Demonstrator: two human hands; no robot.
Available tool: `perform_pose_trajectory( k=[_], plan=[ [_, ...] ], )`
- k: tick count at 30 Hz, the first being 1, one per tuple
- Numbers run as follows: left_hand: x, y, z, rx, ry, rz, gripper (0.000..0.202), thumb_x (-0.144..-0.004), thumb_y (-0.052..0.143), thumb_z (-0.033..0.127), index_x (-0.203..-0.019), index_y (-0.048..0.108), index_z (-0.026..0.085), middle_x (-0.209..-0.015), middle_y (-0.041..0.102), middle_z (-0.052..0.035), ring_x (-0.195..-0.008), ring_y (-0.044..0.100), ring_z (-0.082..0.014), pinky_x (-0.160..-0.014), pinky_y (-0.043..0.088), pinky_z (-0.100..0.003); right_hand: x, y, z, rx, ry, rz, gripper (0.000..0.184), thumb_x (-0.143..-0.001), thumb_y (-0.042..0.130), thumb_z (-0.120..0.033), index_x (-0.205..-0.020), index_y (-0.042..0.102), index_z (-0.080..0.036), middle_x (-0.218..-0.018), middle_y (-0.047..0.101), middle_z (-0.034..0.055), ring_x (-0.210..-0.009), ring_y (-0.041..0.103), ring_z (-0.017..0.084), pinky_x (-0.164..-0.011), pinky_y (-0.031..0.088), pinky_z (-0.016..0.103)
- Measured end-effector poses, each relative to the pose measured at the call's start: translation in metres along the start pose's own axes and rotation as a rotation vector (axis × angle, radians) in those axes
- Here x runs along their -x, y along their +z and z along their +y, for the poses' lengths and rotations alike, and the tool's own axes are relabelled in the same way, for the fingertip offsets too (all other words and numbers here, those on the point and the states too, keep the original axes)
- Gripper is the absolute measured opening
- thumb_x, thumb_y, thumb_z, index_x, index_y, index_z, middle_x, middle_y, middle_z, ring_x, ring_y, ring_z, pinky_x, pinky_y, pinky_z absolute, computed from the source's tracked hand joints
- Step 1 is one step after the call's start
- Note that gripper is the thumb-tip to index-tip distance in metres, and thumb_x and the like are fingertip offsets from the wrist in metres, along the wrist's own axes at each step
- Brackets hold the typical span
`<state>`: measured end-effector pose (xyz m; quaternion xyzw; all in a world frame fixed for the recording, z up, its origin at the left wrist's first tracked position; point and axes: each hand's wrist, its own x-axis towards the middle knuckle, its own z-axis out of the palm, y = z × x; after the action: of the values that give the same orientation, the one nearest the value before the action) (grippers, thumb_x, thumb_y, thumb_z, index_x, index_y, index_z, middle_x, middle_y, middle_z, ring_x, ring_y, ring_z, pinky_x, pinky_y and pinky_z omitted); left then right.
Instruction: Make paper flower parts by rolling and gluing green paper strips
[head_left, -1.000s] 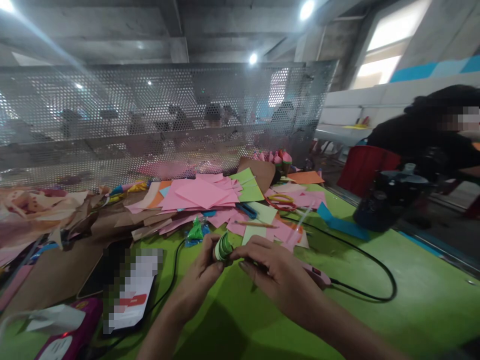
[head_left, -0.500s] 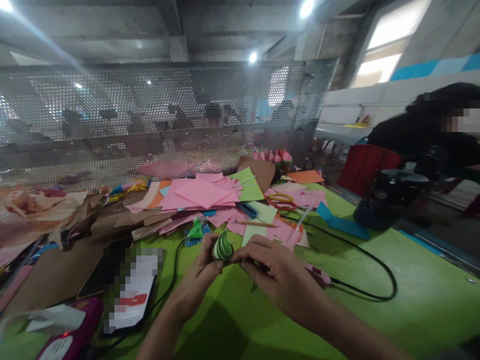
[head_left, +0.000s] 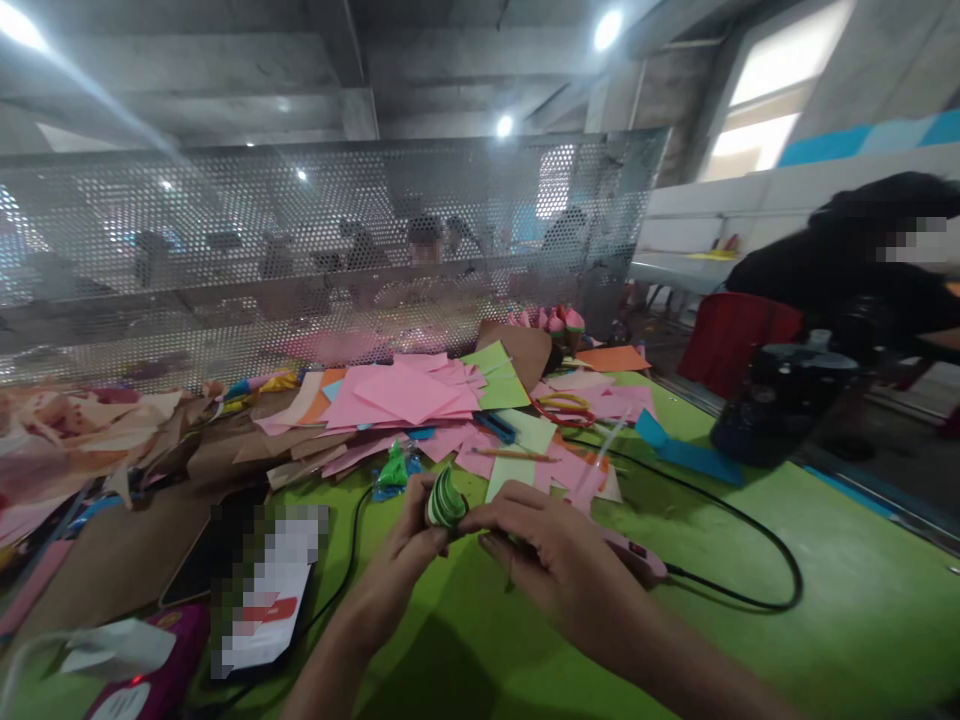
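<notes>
Both my hands meet over the green table (head_left: pixel 825 620), pinching a small rolled green paper piece (head_left: pixel 445 500) with pale stripes. My left hand (head_left: pixel 409 550) grips it from the left with thumb and fingers closed. My right hand (head_left: pixel 544 555) closes on it from the right, fingertips touching the roll. A pink glue gun (head_left: pixel 637 558) lies just behind my right hand, partly hidden, with a black cable (head_left: pixel 750 530) looping off to the right.
Pink, green and orange paper sheets (head_left: pixel 405 392) pile up ahead, with a pencil (head_left: pixel 514 454), scissors (head_left: pixel 561 405) and brown card (head_left: pixel 112 550) at left. A perforated metal screen (head_left: pixel 337 240) closes the table's far side. Another person (head_left: pixel 847 270) sits at right.
My hands and the green roll stay almost where they were. The view has tipped down a little, so everything sits slightly higher and leftward shifted.
</notes>
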<state>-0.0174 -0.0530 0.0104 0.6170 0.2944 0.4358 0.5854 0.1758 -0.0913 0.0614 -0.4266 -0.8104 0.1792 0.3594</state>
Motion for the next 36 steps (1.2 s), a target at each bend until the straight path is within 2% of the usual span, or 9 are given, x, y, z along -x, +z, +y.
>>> perform_pose_trajectory(
  k=[5,10,14,17,22,31,36],
  plan=[
    [-0.002,-0.003,-0.008,0.065,0.000,-0.009,0.029,-0.086,0.052,0.024,-0.115,0.051,0.024,-0.089,0.053,0.0014,-0.075,0.046,-0.0141,-0.071,0.040,-0.027,0.001,0.001,0.000,-0.005,-0.023,-0.012,0.034,-0.090,0.055,-0.005,-0.111,0.071,-0.027,-0.092,0.067,0.0019,-0.087,0.062,0.016,-0.075,0.046,0.026],
    [-0.013,-0.008,-0.027,0.170,0.020,-0.045,0.036,-0.080,0.062,0.039,-0.110,0.049,0.024,-0.088,0.059,0.0015,-0.064,0.049,-0.0114,-0.060,0.037,-0.025,0.004,0.002,-0.003,0.093,-0.024,-0.031,0.033,-0.093,0.052,-0.008,-0.113,0.070,-0.027,-0.089,0.064,0.0032,-0.084,0.059,0.018,-0.072,0.045,0.029],
    [-0.020,-0.011,-0.034,0.221,0.024,-0.067,0.043,-0.074,0.068,0.043,-0.107,0.049,0.025,-0.086,0.063,0.0014,-0.058,0.051,-0.0100,-0.054,0.036,-0.024,0.009,0.003,-0.008,0.176,-0.056,-0.022,0.031,-0.093,0.052,-0.011,-0.115,0.069,-0.026,-0.089,0.064,0.0050,-0.082,0.058,0.021,-0.072,0.044,0.032],
    [-0.017,-0.012,-0.036,0.231,0.020,-0.063,0.041,-0.074,0.068,0.042,-0.108,0.052,0.024,-0.084,0.064,0.0008,-0.061,0.053,-0.0117,-0.056,0.038,-0.025,0.012,0.003,-0.012,0.209,-0.077,-0.035,0.032,-0.092,0.052,-0.009,-0.114,0.068,-0.026,-0.087,0.064,0.0050,-0.081,0.058,0.022,-0.072,0.044,0.033],
    [-0.010,-0.012,-0.035,0.197,-0.012,0.034,0.051,-0.076,0.066,0.041,-0.123,0.053,0.024,-0.085,0.061,-0.0009,-0.071,0.053,-0.0156,-0.065,0.042,-0.029,0.014,0.003,-0.013,0.213,-0.092,-0.027,0.033,-0.091,0.055,-0.008,-0.115,0.068,-0.026,-0.088,0.066,0.0049,-0.082,0.059,0.022,-0.074,0.044,0.035],
    [-0.009,-0.011,-0.023,0.133,-0.027,-0.004,0.047,-0.076,0.067,0.046,-0.116,0.058,0.022,-0.082,0.061,-0.0027,-0.066,0.052,-0.0159,-0.065,0.043,-0.032,0.015,0.000,-0.006,0.199,-0.065,0.007,0.034,-0.091,0.054,-0.008,-0.116,0.067,-0.025,-0.089,0.066,0.0043,-0.083,0.059,0.022,-0.073,0.045,0.033],
    [-0.009,-0.012,-0.027,0.162,-0.032,-0.008,0.053,-0.076,0.070,0.047,-0.121,0.055,0.024,-0.093,0.064,-0.0037,-0.067,0.055,-0.0150,-0.065,0.044,-0.031,0.012,0.000,-0.007,0.202,-0.048,0.007,0.033,-0.091,0.054,-0.009,-0.116,0.068,-0.026,-0.088,0.066,0.0043,-0.083,0.059,0.022,-0.072,0.045,0.033]
  ],
)
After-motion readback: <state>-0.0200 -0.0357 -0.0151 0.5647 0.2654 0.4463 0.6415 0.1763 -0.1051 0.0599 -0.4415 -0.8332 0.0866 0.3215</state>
